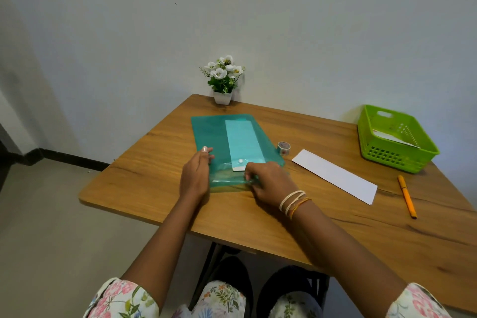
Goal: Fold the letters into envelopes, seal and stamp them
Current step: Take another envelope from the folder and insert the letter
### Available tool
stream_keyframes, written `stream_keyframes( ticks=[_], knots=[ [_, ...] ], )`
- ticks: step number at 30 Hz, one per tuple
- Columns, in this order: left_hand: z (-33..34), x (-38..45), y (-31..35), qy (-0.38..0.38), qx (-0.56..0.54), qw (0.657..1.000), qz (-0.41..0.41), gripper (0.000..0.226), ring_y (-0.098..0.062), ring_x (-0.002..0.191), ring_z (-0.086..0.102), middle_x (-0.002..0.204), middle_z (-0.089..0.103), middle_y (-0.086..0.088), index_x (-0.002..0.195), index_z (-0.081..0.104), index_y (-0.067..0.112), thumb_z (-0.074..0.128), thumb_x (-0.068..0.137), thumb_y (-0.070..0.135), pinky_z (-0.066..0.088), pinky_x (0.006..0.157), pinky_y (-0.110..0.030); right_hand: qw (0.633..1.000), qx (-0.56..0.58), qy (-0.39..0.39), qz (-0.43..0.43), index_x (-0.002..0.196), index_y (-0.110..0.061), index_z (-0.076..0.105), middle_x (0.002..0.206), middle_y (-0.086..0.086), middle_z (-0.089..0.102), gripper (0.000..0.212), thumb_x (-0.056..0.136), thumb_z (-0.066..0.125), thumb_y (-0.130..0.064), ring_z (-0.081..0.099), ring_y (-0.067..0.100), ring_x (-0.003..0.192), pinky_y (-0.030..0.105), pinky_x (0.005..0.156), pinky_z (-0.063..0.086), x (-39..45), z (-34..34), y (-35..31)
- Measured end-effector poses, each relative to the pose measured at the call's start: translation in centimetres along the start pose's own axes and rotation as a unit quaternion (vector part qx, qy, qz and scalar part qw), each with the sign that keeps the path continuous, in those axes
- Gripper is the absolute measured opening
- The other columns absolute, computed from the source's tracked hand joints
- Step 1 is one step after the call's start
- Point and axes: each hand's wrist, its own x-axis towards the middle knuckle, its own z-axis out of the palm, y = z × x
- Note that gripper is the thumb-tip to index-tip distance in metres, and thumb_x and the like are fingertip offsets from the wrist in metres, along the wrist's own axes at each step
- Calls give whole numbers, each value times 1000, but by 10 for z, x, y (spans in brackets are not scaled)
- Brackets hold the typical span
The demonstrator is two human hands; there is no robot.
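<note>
Left hand (pixel 197 174): I see it lying flat along the left edge of the folder (pixel 214 134), fingers straight, pressing it onto the worktop (pixel 144 165)
Right hand (pixel 268 184): I see its fingers curled round the folder's near flap at the near right corner; thread bands (pixel 294 201) circle the wrist
Folder: teal, translucent plastic, flat on the worktop in front of me, long side running away from me; a white snap button (pixel 240 161) sits near its near end
Sheet (pixel 245 143): a long white paper inside the folder, tinted teal through the plastic; its near end shows white just beyond the right hand's fingers
Envelope (pixel 335 175): long, white, flat on the worktop right of the folder, apart from it, lying at a slant
Tape roll (pixel 284 148): small, patterned, standing between folder and envelope, just beside the folder's right edge
Pen (pixel 407 196): orange, on the worktop right of the envelope, near the right edge
Basket (pixel 397 160): green, perforated, at the far right of the worktop; white paper (pixel 395 138) lies inside it
Flower pot (pixel 223 97): white, with white flowers, at the far edge against the wall, beyond the folder
</note>
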Motion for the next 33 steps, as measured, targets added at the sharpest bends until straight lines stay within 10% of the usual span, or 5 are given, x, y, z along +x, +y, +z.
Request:
stream_keyframes(
  ticks=[9,20,33],
  knots=[
    [5,2,-4,-68,274,958,47,58,-19,136,38,149,41,3,134,55,26,70,79,38,34,111,-44,990,114,-7,84,87,-22,68,94,-3,71,14,81,55,-23,63,15,87,33,80,53,-12,7,2],
    [5,-4,4,79,225,965,106,20,-19,79,68,90,75,-4,95,76,12,64,91,26,49,66,-25,994,-17,2,106,115,-15,67,109,8,59,26,91,59,-24,61,29,99,36,80,48,23,11,-1],
    [5,-12,9,80,261,943,189,13,-22,78,65,86,72,-4,90,74,13,65,89,22,51,62,-34,986,-130,60,86,87,-10,67,85,10,63,22,95,48,-19,65,33,74,35,57,48,29,22,-4]
  ],
)
